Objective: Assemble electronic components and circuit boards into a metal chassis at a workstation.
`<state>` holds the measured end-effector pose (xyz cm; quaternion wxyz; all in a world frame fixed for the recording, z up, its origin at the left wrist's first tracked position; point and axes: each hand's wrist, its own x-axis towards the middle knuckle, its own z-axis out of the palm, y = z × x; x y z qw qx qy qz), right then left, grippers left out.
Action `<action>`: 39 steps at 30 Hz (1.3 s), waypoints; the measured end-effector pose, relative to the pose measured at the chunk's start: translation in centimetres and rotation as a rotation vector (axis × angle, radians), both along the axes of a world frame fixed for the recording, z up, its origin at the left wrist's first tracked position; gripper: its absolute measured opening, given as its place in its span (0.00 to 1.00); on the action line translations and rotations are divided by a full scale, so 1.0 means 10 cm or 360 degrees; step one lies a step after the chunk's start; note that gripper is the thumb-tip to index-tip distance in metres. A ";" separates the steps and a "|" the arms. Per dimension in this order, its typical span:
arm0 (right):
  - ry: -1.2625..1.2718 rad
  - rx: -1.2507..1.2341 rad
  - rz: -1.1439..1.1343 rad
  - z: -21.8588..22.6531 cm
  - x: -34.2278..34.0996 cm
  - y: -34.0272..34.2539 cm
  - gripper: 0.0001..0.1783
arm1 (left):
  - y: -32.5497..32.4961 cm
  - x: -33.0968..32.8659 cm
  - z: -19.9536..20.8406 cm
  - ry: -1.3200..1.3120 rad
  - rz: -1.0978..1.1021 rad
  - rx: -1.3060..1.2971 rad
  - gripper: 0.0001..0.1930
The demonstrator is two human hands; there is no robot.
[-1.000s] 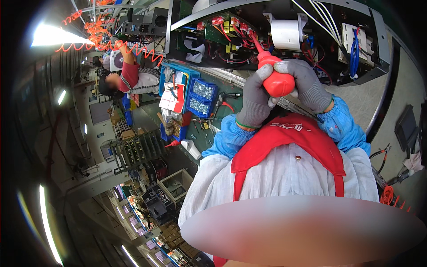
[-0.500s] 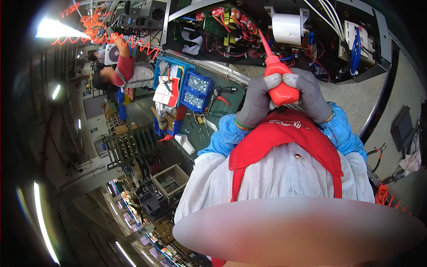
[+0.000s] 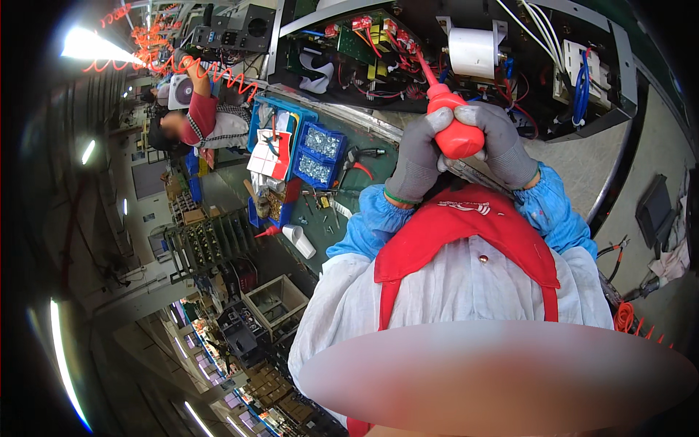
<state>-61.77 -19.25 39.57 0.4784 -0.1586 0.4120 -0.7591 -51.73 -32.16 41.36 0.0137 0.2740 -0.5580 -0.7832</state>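
Note:
Both hands, in grey gloves, squeeze a red squeeze bottle [image 3: 460, 138] with a long tapered nozzle. My left hand [image 3: 421, 149] wraps its left side and my right hand [image 3: 502, 138] its right side, thumbs pressed on top near the middle. The nozzle points away from me, its tip among the red-capped parts on a green circuit board [image 3: 357, 45] inside an open black equipment chassis [image 3: 397, 91]. Whether the tip touches a part I cannot tell. Right of the nozzle sits a white cylinder [image 3: 473, 51] on a bracket.
To the left, blue bins [image 3: 319, 154] of small metal hardware stand on a green bench, beside pliers [image 3: 355, 164] and a tool tray [image 3: 280, 116]. A white cup [image 3: 298, 240] lies nearer me. Blue and white cables [image 3: 580, 91] rise at the chassis's right. A co-worker [image 3: 207, 120] stands far left.
Both hands and the red bottle have shifted slightly away from me, and the nozzle tip has moved a little to the left over the circuit board. The grip stays closed.

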 end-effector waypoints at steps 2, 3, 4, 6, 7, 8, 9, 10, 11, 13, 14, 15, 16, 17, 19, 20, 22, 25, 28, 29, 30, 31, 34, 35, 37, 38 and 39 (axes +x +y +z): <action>0.0142 0.0059 -0.0045 -0.03 -0.04 -0.01 0.18 | 0.01 -0.02 0.02 0.0043 0.0023 -0.0048 0.24; 0.0259 0.0040 -0.0052 -0.04 -0.06 -0.01 0.17 | -0.01 -0.02 0.02 0.0039 0.0020 -0.0047 0.24; 0.0378 0.0019 -0.0057 -0.05 -0.07 -0.01 0.16 | -0.04 -0.02 0.02 0.0050 -0.0036 -0.0035 0.24; 0.0508 0.0042 -0.0097 -0.08 -0.06 0.00 0.15 | -0.05 -0.03 0.01 0.0056 -0.0091 -0.0023 0.24; 0.0643 0.0068 -0.0140 -0.10 -0.05 0.00 0.13 | -0.04 -0.04 0.01 0.0040 -0.0076 0.0014 0.24; 0.0639 0.0068 -0.0143 -0.14 -0.05 -0.01 0.13 | -0.04 -0.05 0.01 0.0025 -0.0061 0.0051 0.23; 0.0655 0.0030 -0.0193 -0.19 -0.04 -0.03 0.13 | -0.03 -0.07 0.01 0.0021 -0.0064 0.0050 0.23; 0.0672 -0.0010 -0.0240 -0.21 -0.04 -0.04 0.12 | -0.02 -0.07 0.01 0.0000 -0.0028 0.0044 0.23; 0.0669 -0.0011 -0.0241 -0.21 -0.05 -0.03 0.12 | -0.02 -0.08 0.01 -0.0021 0.0008 0.0038 0.23; 0.0594 0.0323 -0.0057 -0.18 -0.07 -0.01 0.13 | -0.02 -0.07 -0.02 -0.0002 -0.0009 0.0056 0.22; 0.0593 0.0323 -0.0059 -0.20 -0.08 -0.01 0.13 | -0.03 -0.08 -0.02 0.0019 -0.0024 0.0076 0.22; 0.0588 0.0152 -0.0068 -0.23 -0.09 -0.01 0.11 | -0.02 -0.08 -0.02 0.0018 -0.0026 0.0075 0.22; 0.0584 -0.0019 -0.0078 -0.25 -0.10 0.00 0.10 | 0.00 -0.08 -0.01 0.0014 -0.0014 0.0053 0.22; 0.0586 -0.0019 -0.0081 -0.26 -0.10 -0.01 0.10 | 0.01 -0.08 0.00 0.0011 -0.0002 0.0031 0.21; 0.0690 0.0061 -0.0117 -0.27 -0.10 -0.01 0.09 | 0.01 -0.10 0.00 0.0009 0.0024 0.0022 0.22; 0.0694 0.0060 -0.0116 -0.27 -0.09 -0.01 0.09 | 0.01 -0.10 0.01 0.0005 0.0052 0.0013 0.23; 0.0697 0.0093 -0.0045 -0.27 -0.08 -0.01 0.08 | 0.00 -0.09 0.00 0.0023 0.0022 0.0045 0.22; 0.1329 -0.0213 -0.0465 -0.32 -0.07 -0.04 0.08 | -0.01 -0.08 -0.01 0.0018 0.0004 0.0079 0.21; 0.1505 -0.0187 -0.0687 -0.29 -0.01 -0.05 0.08 | -0.05 -0.10 -0.05 -0.0001 -0.0026 0.0168 0.21; 0.0211 0.0214 -0.0116 -0.14 -0.04 0.01 0.14 | -0.06 -0.09 -0.05 -0.0007 -0.0083 0.0255 0.22; 0.0235 0.0212 -0.0088 -0.14 -0.02 0.03 0.14 | -0.05 -0.06 -0.05 0.0017 -0.0056 0.0255 0.22; 0.0221 0.0249 -0.0026 -0.13 -0.03 0.05 0.17 | -0.03 -0.05 -0.01 -0.0017 -0.0084 0.0246 0.21; 0.0266 0.0259 0.0105 0.03 0.05 0.11 0.19 | -0.08 0.07 0.04 0.0023 -0.0183 0.0261 0.20; 0.0202 0.0175 0.0051 0.13 0.14 0.10 0.20 | -0.10 0.12 0.11 0.0061 -0.0277 0.0133 0.20; 0.0156 -0.0007 0.0127 0.30 0.24 0.12 0.24 | -0.13 0.23 0.28 0.0083 -0.0381 0.0046 0.21; 0.0276 0.0193 0.0112 0.34 0.25 0.13 0.25 | -0.15 0.27 0.35 0.0123 -0.0386 0.0053 0.21; 0.0333 0.0226 0.0185 0.39 0.23 0.12 0.25 | -0.17 0.30 0.42 0.0122 -0.0384 0.0055 0.22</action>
